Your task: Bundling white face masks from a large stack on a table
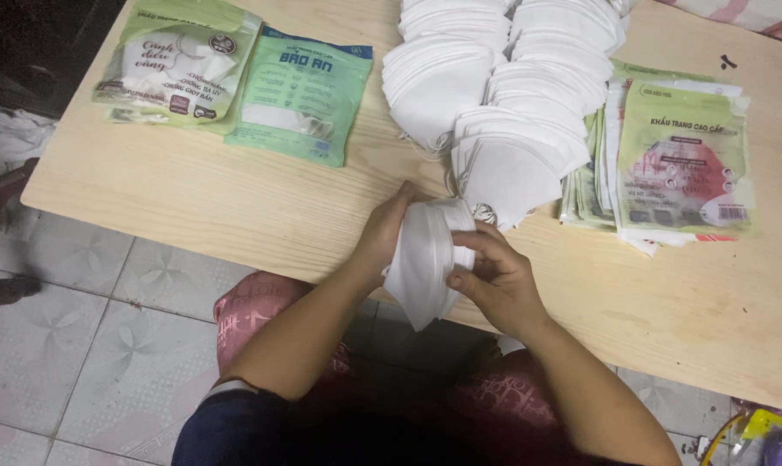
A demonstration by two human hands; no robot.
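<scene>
1. At the far left, a tiled floor (80, 345) with a pale flower pattern runs under the edge of the light wooden desk (236, 216).
2. On the desk's left end lie 2 flat packets: a pale green mask packet (177, 62) with a white mask pictured on it, and just beside it, overlapping its right edge, a teal mask packet (303, 97).
3. The left hand (382, 231) is at the desk's near edge, its grip pressed against the left side of a small stack of white folded face masks (425, 259), fingers hidden behind the stack.
4. That stack is held upright between both hands, over the near edge of the desk and above the person's lap, with its pointed end hanging down.
5. The right hand (495, 280) clamps the stack from the right, thumb on the front and fingers curled over the top.
6. Just behind the hands, 2 long overlapping rows of loose white masks (503, 95) fan across the desk toward its far edge; the nearest mask almost touches the held stack.
7. To the right, a pile of green printed mask packets (680, 160) lies flat, touching the rows' right side.
</scene>
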